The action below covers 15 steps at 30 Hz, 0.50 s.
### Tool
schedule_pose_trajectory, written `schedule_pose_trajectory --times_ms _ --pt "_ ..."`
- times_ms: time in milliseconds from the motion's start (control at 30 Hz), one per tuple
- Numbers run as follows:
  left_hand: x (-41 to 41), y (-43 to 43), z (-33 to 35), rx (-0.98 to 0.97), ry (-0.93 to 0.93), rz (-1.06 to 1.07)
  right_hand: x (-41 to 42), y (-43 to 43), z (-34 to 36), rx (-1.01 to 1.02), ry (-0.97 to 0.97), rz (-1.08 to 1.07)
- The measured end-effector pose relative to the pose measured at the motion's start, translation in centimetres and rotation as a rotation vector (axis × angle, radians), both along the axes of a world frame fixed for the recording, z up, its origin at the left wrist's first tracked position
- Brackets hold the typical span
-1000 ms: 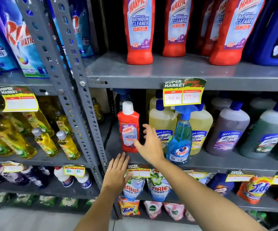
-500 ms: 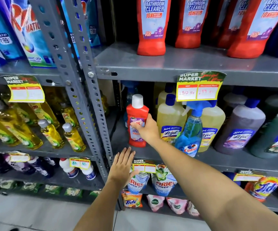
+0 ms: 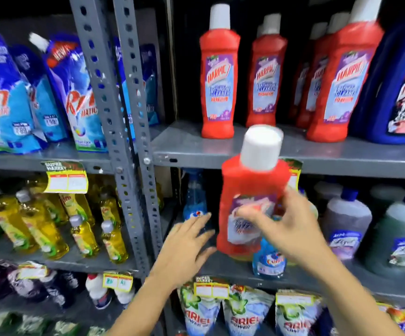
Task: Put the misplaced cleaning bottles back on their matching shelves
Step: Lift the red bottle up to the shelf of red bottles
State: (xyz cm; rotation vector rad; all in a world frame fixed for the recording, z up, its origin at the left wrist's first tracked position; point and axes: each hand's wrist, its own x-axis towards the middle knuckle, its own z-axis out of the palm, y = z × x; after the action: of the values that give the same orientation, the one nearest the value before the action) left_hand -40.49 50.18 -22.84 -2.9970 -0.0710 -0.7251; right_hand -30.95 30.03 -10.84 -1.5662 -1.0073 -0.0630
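The right hand (image 3: 291, 229) held the red bottle (image 3: 252, 207) near the middle of the frame, fingers wrapped round its label. The picture was blurry, so the grip looked loose, maybe. The left hand (image 3: 187, 246) was open and empty, just beside the bottle's bottom. To do it well, lift it straight up and stand it by the red row (image 3: 269, 76) on the top shelf (image 3: 342, 154).

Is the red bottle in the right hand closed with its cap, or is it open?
Closed. The red bottle in the right hand carries its white cap on top, and nothing is spilling.
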Motion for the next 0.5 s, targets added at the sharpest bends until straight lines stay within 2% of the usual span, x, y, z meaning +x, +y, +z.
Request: schedule_pose_trajectory --times_ms 100,200,300,367,500 --pt "1.4 -0.7 8.8 0.098 -0.28 -0.106 1.2 -1.7 6.7 0.211 -0.025 0.046" --pt "3.8 0.3 14.6 0.212 -0.423 -0.046 3.3 -0.8 13.0 0.307 -0.05 0.06" --pt "6.4 1.8 16.4 0.24 -0.296 0.077 6.7 1.3 16.8 0.298 -0.069 0.008" --pt "7.5 2.4 15.9 0.204 -0.237 0.066 9.4 2.7 17.5 0.236 -0.066 -0.023" --pt "7.5 2.7 15.6 0.168 -0.354 0.022 12.3 4.5 17.2 0.11 -0.072 -0.117"
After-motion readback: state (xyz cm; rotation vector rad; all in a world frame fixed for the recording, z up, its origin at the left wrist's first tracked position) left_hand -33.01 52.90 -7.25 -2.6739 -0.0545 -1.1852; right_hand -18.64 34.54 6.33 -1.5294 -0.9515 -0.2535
